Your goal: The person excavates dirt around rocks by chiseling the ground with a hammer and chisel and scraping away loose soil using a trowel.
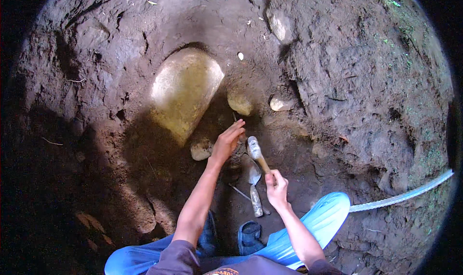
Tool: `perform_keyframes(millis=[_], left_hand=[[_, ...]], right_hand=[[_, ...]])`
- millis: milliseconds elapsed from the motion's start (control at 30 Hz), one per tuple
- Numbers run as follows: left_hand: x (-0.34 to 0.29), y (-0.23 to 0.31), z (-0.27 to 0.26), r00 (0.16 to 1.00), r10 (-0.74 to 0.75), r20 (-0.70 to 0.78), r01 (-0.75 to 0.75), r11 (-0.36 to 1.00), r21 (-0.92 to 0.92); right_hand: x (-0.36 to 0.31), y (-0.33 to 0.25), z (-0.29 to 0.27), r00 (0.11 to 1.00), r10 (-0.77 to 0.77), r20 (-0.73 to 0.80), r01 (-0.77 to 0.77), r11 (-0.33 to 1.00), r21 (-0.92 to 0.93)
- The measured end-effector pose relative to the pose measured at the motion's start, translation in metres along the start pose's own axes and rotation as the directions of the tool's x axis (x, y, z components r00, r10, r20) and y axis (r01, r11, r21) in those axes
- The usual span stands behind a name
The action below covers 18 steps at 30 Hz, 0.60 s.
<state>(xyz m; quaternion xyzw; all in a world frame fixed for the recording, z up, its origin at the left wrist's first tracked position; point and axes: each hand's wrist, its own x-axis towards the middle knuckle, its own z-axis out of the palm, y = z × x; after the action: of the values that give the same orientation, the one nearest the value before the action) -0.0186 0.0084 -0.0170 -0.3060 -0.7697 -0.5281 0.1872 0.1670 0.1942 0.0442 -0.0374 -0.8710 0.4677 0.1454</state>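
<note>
The right hand (277,190) clamps the hammer (255,151) — handle slanting up-left, head just right of the left hand (228,142), whose grip I can't tell — and a slim dark rod (235,116) pokes beyond those fingers.

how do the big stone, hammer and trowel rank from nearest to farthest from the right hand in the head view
1. Hammer: nearest, its handle in the right hand.
2. Trowel: lying on the ground, just left of the hand.
3. Big stone: farthest, up and to the left, beyond the left hand.
</note>
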Motion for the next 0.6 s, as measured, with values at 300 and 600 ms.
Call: perform_keyframes(millis=[300, 600], left_hand=[[0.01, 0.0, 0.002, 0.998, 0.006, 0.069, -0.003, 0.999, -0.053], [0.005, -0.011, 0.004, 1.0, -0.008, 0.029, 0.009, 1.0, -0.025]], right_hand=[[0.007, 0.034, 0.007, 0.962, -0.272, -0.015, 0.266, 0.952, -0.154], [-0.001, 0.054, 0.001, 0.916, -0.401, -0.023, 0.385, 0.893, -0.234]])
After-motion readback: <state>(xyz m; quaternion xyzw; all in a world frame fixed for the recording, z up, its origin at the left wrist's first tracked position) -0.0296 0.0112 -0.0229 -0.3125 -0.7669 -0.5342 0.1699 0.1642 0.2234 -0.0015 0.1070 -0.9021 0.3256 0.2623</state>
